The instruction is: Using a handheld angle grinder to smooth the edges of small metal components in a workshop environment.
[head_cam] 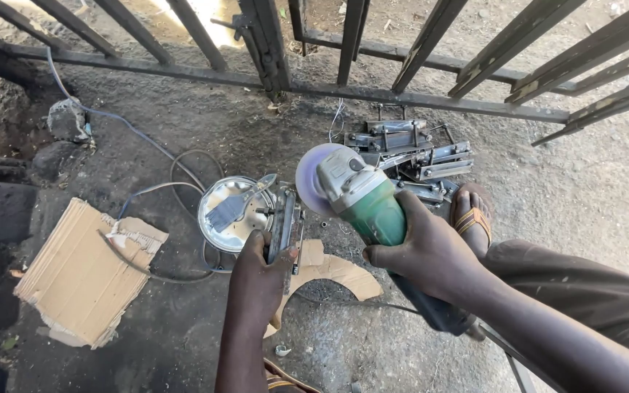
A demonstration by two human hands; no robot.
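My right hand (431, 251) grips a green and grey angle grinder (362, 196). Its round disc (313, 178) looks blurred and hangs just above the ground. Just left of the disc stands a small welded metal piece (285, 222), and my left hand (260, 280) holds its lower end. The disc sits close to the upper right side of that piece.
A shiny round metal bowl (231, 212) with a brush in it lies left of the piece. Flattened cardboard (85, 273) is at the left, another scrap (333, 273) under my hands. Several metal parts (409, 156) are piled beyond, a barred gate (402, 51) behind. My sandalled foot (471, 215) rests at the right. Cables (169, 164) cross the dirt.
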